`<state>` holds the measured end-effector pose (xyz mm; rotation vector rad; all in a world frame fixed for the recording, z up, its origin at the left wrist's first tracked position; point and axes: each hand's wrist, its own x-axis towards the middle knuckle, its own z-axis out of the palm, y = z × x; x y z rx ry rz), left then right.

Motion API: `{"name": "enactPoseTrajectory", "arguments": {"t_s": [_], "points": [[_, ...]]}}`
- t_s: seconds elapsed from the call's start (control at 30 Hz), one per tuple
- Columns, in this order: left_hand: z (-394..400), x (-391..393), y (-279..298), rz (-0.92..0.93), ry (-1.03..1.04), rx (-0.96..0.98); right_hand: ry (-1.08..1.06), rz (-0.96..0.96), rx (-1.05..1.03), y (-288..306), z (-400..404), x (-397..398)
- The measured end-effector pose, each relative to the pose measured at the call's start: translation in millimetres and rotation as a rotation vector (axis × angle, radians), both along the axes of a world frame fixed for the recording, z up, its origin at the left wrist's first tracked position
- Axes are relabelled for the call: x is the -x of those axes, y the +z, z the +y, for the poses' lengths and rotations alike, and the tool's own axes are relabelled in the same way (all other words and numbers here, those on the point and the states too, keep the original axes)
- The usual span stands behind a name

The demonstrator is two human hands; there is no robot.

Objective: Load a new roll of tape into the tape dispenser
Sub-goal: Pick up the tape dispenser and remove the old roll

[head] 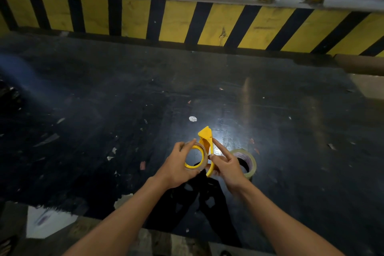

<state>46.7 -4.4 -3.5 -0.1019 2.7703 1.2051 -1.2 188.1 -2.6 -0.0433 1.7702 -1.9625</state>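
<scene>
Holding the yellow plastic tape dispenser [205, 141] up over the dark shiny tabletop [104, 100], left hand [176, 168] with fingers [188, 145] curled around its yellow ring hub that looks empty, right hand [226, 167] pinching the curved yellow frame, one finger pointing up along it. Probably still the getting-ready step, with the new round roll of clear tape [250, 163] lying flat just behind the right fingers, untouched. Next, likely: let go with one hand, pick up that roll, slide it onto the hub.

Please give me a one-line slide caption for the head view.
Both hands, left and right, hold a yellow tape dispenser; tape roll on floor.
</scene>
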Motion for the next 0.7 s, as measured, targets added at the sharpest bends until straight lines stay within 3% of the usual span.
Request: {"name": "enactPoseTrajectory", "arguments": {"t_s": [0.2, 0.37, 0.47, 0.7], "points": [[3.6, -3.8, 5.4, 0.066, 0.037, -0.038, -0.053, 0.036, -0.054, 2.4, 5.3, -0.4], [3.0, -9.8, 0.0, 0.196, 0.297, -0.163, -0.233, 0.028, -0.13, 5.6, 17.6, 3.7], [-6.7, -10.4, -7.1, 0.089, 0.362, -0.101, -0.311, 0.025, -0.177, 8.2, 29.5, 8.5], [-9.4, -6.8, -35.1, -0.249, 0.272, 0.076, -0.39, 0.025, -0.143, 17.3, 61.1, 10.2]]}}
